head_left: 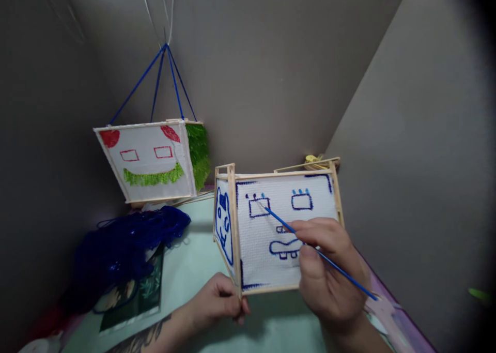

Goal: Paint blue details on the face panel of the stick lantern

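Note:
My left hand (220,298) grips the lower left corner of a box-shaped paper lantern (256,239) with a thin wooden stick frame. The lantern's front panel carries a dark blue face with rectangular eyes, short lashes, a small nose and a wavy mouth. A bear-like blue face is drawn on its narrow left side. Pinched between the fingers of my right hand (333,275) is a slim blue paintbrush (281,220), held slanting. Its tip is at the left eye, by the upper right part of the outline. My right hand hides part of the mouth and the lower right corner.
A second lantern (153,188) with red marks and green fringe hangs from blue cords on the left. Below it lies a heap of blue yarn (127,239) partly over a dark green printed sheet (143,296). Grey partitions (263,84) enclose the pale green tabletop (197,249).

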A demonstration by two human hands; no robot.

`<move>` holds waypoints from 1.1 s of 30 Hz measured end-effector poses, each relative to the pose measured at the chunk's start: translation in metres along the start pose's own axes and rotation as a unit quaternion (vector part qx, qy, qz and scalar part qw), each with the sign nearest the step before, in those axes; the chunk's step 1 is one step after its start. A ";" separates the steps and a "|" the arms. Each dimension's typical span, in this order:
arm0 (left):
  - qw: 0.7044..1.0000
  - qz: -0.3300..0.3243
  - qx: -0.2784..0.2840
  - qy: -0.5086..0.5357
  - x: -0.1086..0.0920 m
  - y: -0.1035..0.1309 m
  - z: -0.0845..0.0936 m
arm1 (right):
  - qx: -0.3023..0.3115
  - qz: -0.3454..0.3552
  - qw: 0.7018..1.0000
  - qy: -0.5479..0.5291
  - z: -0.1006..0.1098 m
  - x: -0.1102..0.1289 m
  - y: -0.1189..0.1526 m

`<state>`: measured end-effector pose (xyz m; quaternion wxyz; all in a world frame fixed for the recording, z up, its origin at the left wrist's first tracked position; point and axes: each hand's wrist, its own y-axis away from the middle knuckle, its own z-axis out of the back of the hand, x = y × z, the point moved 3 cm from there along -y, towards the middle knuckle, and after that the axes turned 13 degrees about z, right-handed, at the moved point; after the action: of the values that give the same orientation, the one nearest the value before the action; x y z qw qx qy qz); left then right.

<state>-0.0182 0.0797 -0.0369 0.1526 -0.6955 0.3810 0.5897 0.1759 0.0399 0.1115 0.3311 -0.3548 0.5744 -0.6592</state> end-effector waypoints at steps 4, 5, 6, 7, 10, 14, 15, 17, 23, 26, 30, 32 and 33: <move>1.000 0.005 -0.001 -0.001 0.000 0.000 0.000 | -0.009 0.000 1.000 0.004 0.000 0.000 0.000; 1.000 0.005 0.000 -0.003 0.000 0.000 0.000 | -0.009 -0.001 1.000 0.005 0.001 0.000 0.000; 1.000 0.003 0.000 -0.005 -0.001 0.000 0.000 | -0.007 -0.003 1.000 0.005 0.001 0.000 0.000; 1.000 0.000 -0.001 -0.006 -0.001 0.000 0.000 | -0.004 -0.005 1.000 0.005 0.000 0.000 0.000; 1.000 -0.001 -0.003 -0.006 -0.001 0.001 0.000 | -0.018 -0.003 1.000 0.008 0.001 0.000 0.001; 1.000 0.006 -0.006 0.000 0.000 0.000 0.000 | -0.027 0.000 1.000 0.009 0.001 -0.001 0.001; 1.000 0.006 -0.007 0.000 0.000 0.000 0.000 | -0.029 -0.001 1.000 0.007 0.001 -0.001 0.001; 1.000 0.003 -0.005 0.001 0.000 0.000 0.000 | -0.029 -0.002 1.000 0.005 0.001 -0.001 0.001; 1.000 0.005 -0.007 -0.005 0.000 0.000 0.000 | -0.039 -0.008 0.999 0.006 0.000 -0.002 0.002; 1.000 0.005 -0.008 -0.003 0.000 0.000 0.000 | -0.032 -0.013 0.999 0.005 -0.002 -0.003 0.002; 1.000 0.007 -0.016 0.002 0.002 0.001 0.000 | -0.028 -0.025 0.999 0.005 -0.001 -0.004 0.001; 1.000 0.012 -0.025 0.002 0.002 0.001 0.001 | -0.050 -0.035 0.998 -0.006 0.007 -0.002 -0.001; 0.999 0.015 -0.033 0.003 0.000 0.001 0.001 | -0.063 -0.039 0.997 -0.010 0.013 0.000 -0.002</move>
<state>-0.0196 0.0801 -0.0374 0.1197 -0.6963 0.3727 0.6017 0.1869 0.0332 0.1144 0.2874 -0.4041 0.5972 -0.6304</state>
